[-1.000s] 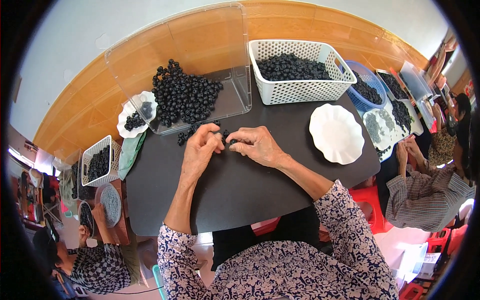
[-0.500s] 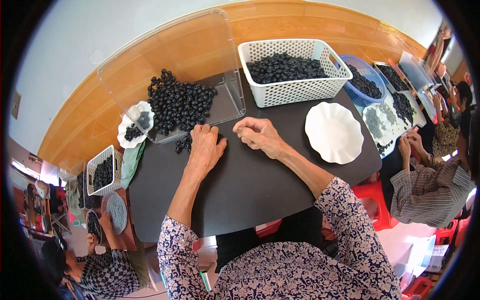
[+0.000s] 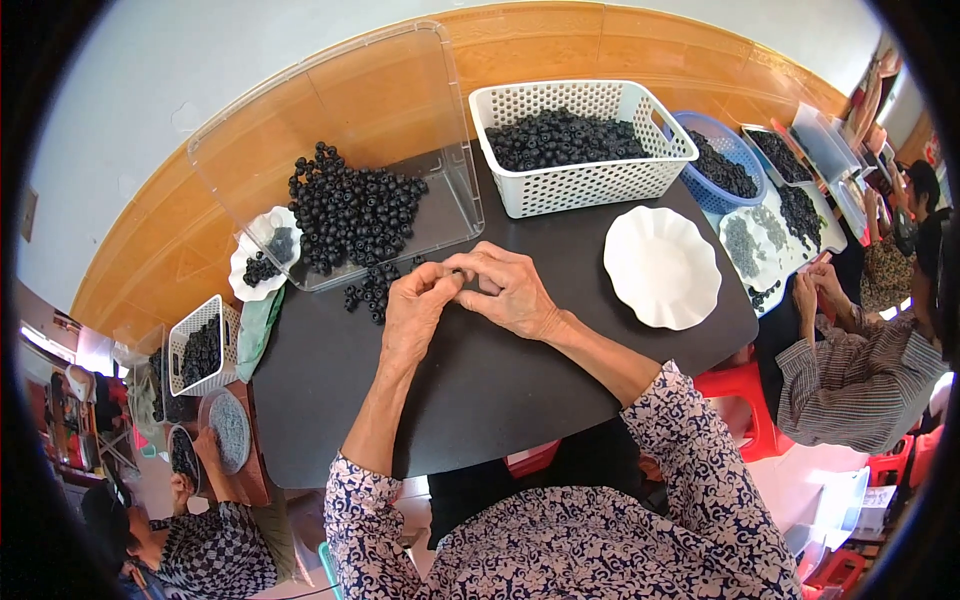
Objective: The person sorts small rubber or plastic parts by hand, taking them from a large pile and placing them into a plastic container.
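Above the dark table, my left hand [image 3: 415, 308] is closed in a pinch with its thumb and forefinger together. My right hand [image 3: 508, 290] is also closed, and its fingertips meet those of the left. A small dark round piece [image 3: 459, 277] shows between the two hands, mostly covered by fingers. Just beyond my left hand lies a heap of small black round pieces [image 3: 350, 215] with hollow-looking ends. They spill out of a clear plastic bin [image 3: 462, 190] tipped on its side, and a few loose ones [image 3: 366, 292] lie near my left fingers.
A white perforated basket [image 3: 590, 185] of black pieces stands at the back. To the right sit an unfilled white scalloped plate [image 3: 662, 268] and a blue basket [image 3: 715, 190]. Another scalloped plate [image 3: 250, 290] is left. Co-workers sit both sides. The table [image 3: 330, 400] ends before my body.
My right hand has moved left and my left hand slightly right and down from the loose pieces, so their fingertips now meet. A small dark piece now shows between them.
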The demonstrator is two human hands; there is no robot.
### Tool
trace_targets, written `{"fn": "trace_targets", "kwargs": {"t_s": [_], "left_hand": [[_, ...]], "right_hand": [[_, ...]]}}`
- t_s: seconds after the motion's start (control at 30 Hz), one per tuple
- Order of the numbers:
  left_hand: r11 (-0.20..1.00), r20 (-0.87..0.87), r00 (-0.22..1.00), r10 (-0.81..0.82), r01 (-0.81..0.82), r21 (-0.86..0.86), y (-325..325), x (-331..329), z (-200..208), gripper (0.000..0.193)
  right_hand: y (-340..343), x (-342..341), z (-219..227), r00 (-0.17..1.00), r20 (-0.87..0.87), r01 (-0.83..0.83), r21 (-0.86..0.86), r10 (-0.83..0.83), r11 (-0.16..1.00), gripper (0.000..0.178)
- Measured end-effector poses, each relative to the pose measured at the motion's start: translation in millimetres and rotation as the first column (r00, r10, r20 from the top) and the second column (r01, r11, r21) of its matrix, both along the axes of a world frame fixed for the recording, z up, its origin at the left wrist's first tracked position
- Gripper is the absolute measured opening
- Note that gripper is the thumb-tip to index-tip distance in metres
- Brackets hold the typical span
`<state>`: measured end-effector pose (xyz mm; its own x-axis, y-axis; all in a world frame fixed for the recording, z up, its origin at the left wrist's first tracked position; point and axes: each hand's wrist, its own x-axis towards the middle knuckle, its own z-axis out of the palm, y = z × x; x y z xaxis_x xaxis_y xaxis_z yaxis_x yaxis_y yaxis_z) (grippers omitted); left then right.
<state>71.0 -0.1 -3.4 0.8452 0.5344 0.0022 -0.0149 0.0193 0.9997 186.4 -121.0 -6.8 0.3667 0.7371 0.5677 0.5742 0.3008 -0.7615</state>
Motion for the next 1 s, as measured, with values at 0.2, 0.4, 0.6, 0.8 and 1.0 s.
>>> {"fn": "trace_targets", "kwargs": {"t_s": [0.2,0.4,0.6,0.8,1.0], "left_hand": [[0.999,0.028,1.0,0.009,-0.007,-0.043,-4,-2,1,0.019],[0.98,-0.078,0.997,0.014,0.002,0.199,2,-4,5,0.023],[0.998,0.038,0.998,-0.059,0.06,-0.01,1,-3,-6,0.019],[0.994,-0.03,0.995,-0.097,0.099,0.047,7,-9,5,0.018],[0.531,-0.116,0.968,0.223,-0.02,0.847,23,-19,23,0.014]], "right_hand": [[4,-4,-5,0.998,0.028,0.05,0.084,-0.053,0.995,0.032],[1,0,-6,0.996,-0.066,0.055,-0.016,-0.056,0.998,0.032],[2,-4,-2,0.998,-0.065,0.007,0.015,-0.006,1.0,0.032],[4,-3,-5,1.0,-0.011,0.027,0.056,-0.026,0.998,0.029],[2,3,-10,0.994,0.021,0.106,-0.046,-0.105,0.993,0.02]]}}
